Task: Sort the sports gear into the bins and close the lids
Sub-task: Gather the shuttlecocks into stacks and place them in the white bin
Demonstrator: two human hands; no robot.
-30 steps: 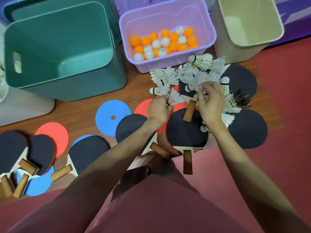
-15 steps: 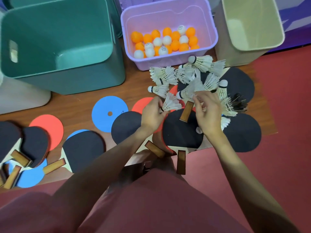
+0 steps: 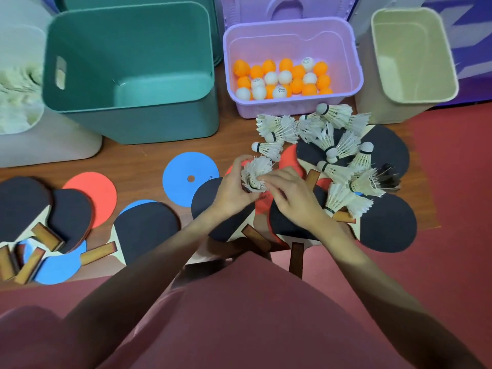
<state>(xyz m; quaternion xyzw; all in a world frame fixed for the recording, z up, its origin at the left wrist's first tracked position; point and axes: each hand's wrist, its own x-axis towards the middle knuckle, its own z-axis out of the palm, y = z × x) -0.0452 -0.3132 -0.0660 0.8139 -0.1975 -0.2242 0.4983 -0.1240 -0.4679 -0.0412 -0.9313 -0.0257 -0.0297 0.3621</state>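
Floor: you are looking down at a brown wooden board (image 3: 138, 166) laid over red flooring (image 3: 452, 209); the red shows to your right and near your knees.
Bins: along the far edge stand a green bin (image 3: 133, 75), a lilac bin (image 3: 292, 105) holding orange and white balls (image 3: 282, 78), and a beige bin (image 3: 410, 54). A white bin (image 3: 40, 139) sits at far left, its contents blurred.
Left hand: your left hand (image 3: 234, 187) grips a bunch of shuttlecocks (image 3: 255, 174), fingers curled round it.
Right hand: your right hand (image 3: 290, 198) touches the same bunch with its fingertips; you cannot tell whether it pinches.
Loose gear: more shuttlecocks (image 3: 332, 134) lie heaped just before the lilac bin, on black paddles (image 3: 386, 150). Other paddles (image 3: 146, 227) and a blue disc (image 3: 190, 178) are spread to your left.
Open room: bare board shows between the green bin and the discs.
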